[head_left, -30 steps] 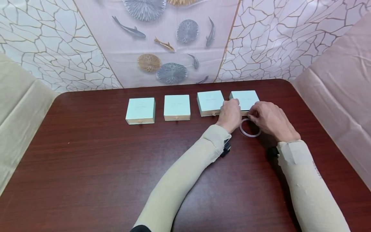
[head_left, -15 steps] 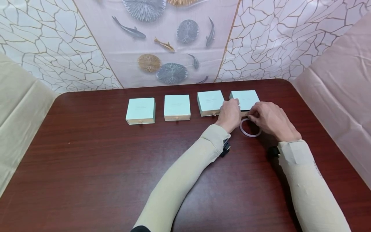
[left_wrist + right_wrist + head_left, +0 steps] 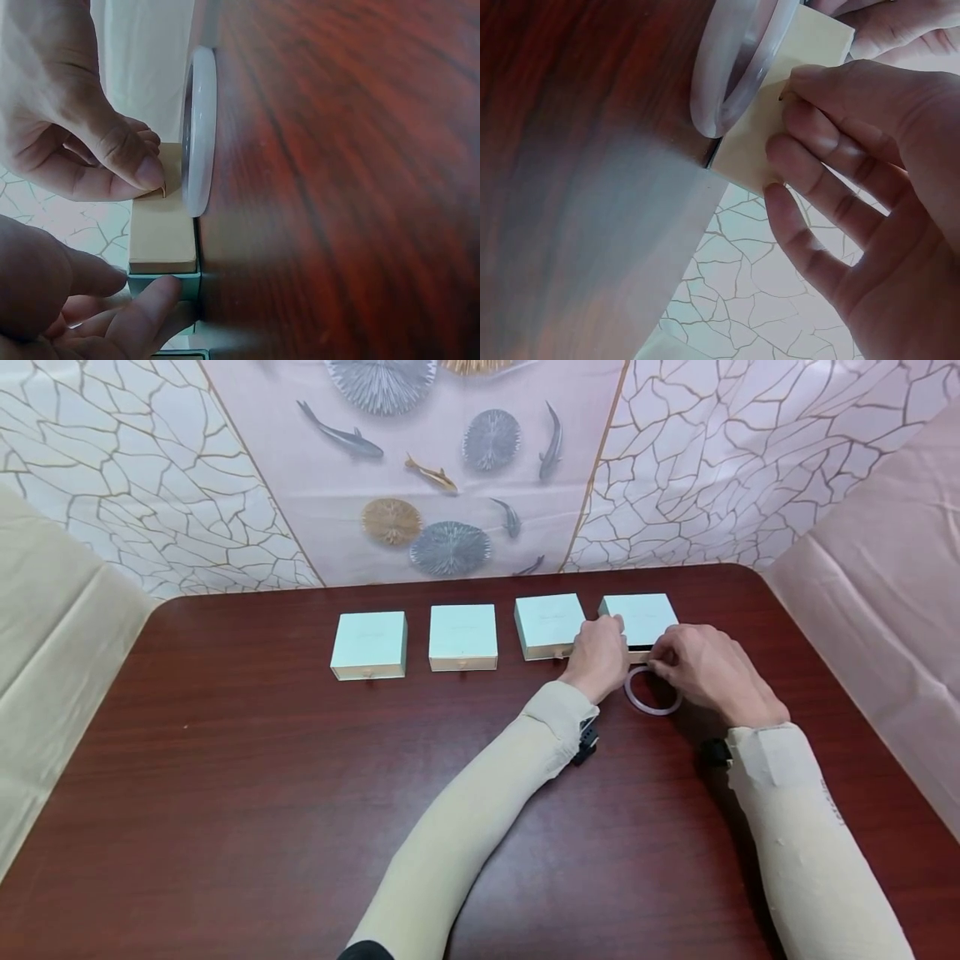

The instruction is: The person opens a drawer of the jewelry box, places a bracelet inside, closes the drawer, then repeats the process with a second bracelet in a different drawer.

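A mint-green drawer box (image 3: 637, 612) stands rightmost in a row of similar boxes. My left hand (image 3: 596, 656) grips its left side; in the left wrist view, thumb and fingers straddle the teal sleeve (image 3: 187, 285). My right hand (image 3: 711, 675) pinches the small pull tab (image 3: 782, 95) on the drawer's beige front (image 3: 161, 236). A narrow dark gap shows between the sleeve and the drawer front. Just before the box, a pale translucent bangle (image 3: 657, 712) lies flat on the table, close to the right fingertips. In the right wrist view the bangle (image 3: 707, 82) partly covers the drawer front.
Three more mint boxes stand to the left: the nearest (image 3: 550, 620) beside my left hand, then a middle one (image 3: 462, 631) and a far-left one (image 3: 369, 639). The dark red wooden table (image 3: 262, 793) ends at a patterned cloth backdrop (image 3: 450, 460).
The head view has shifted slightly, moving the scene a little to the right. Both hands keep their hold on the box and tab; the bangle stays in place.
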`<state>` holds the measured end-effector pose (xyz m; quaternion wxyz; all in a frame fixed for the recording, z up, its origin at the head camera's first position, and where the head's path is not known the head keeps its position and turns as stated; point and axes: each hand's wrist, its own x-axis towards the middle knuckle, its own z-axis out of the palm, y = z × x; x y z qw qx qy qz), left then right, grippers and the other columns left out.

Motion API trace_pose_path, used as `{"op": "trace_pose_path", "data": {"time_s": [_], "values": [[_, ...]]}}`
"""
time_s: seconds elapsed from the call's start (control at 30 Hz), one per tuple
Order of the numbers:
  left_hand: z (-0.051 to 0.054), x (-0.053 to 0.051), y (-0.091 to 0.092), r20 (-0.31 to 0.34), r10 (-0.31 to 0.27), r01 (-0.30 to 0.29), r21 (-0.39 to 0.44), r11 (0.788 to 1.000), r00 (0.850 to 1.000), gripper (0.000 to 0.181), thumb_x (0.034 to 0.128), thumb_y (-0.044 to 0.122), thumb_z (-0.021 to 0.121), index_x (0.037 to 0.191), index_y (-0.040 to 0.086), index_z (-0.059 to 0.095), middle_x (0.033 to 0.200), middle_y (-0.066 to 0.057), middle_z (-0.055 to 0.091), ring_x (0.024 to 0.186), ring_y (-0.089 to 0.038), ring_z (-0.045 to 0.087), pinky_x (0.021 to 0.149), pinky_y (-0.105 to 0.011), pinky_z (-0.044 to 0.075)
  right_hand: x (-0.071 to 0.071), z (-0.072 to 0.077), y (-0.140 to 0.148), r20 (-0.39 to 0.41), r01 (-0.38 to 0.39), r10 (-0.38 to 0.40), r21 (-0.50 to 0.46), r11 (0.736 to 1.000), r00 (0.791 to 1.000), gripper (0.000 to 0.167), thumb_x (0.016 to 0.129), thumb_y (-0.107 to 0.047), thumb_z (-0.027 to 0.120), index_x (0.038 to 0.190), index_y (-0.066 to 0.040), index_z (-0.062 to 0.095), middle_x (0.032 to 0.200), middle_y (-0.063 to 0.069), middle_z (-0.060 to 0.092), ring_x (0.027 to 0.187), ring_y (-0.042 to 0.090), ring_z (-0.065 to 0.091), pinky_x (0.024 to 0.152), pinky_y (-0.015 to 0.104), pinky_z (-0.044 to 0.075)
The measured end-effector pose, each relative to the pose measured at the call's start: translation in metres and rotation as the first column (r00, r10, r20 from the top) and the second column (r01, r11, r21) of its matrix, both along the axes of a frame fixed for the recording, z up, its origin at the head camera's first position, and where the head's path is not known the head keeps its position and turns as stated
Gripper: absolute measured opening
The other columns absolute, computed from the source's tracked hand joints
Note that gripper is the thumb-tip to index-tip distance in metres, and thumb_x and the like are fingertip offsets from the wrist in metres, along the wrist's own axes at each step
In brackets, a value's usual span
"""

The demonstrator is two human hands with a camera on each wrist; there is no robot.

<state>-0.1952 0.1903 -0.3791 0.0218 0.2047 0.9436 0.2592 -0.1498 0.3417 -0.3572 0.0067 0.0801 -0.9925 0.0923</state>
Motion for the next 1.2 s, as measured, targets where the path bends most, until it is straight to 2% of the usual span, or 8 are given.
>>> {"op": "trace_pose_path", "data": {"time_s": [0.57, 0.87, 1.2], "values": [[0.0007, -0.0009, -0.0001, 0.012, -0.011, 0.011, 0.013, 1.0, 1.0, 0.021, 0.1084, 0.019, 0.047, 0.099, 0.014, 0.066, 0.086, -0.003, 0.069, 0.086, -0.02, 0.073, 0.064, -0.024, 0.053, 0.0005, 0.0028, 0.0012, 0.032, 0.008, -0.008, 0.006, 1.0, 0.999, 0.008, 0.089, -0.011, 0.072, 0.092, -0.01, 0.08, 0.085, 0.006, 0.075, 0.08, 0.025, 0.066, 0.069, 0.05, 0.052], [0.0013, -0.0014, -0.0017, 0.007, -0.018, 0.018, 0.003, 1.0, 1.0, 0.021, 0.1083, 0.018, 0.047, 0.1, 0.014, 0.066, 0.087, -0.004, 0.069, 0.088, -0.021, 0.073, 0.067, -0.025, 0.055, 0.0014, 0.0032, 0.0007, 0.032, 0.007, -0.008, 0.006, 1.0, 0.999, 0.007, 0.09, -0.012, 0.073, 0.091, -0.011, 0.08, 0.082, 0.004, 0.074, 0.077, 0.023, 0.064, 0.066, 0.046, 0.051], [-0.0007, -0.001, -0.0027, 0.005, -0.029, 0.029, 0.022, 0.999, 1.0, 0.022, 0.1083, 0.018, 0.046, 0.098, 0.013, 0.065, 0.084, -0.004, 0.068, 0.086, -0.021, 0.074, 0.066, -0.025, 0.055, 0.0026, 0.0035, 0.0009, 0.042, 0.007, -0.007, -0.001, 1.0, 0.999, 0.008, 0.09, -0.014, 0.073, 0.093, -0.011, 0.08, 0.085, 0.004, 0.075, 0.081, 0.025, 0.066, 0.071, 0.05, 0.052]]}}
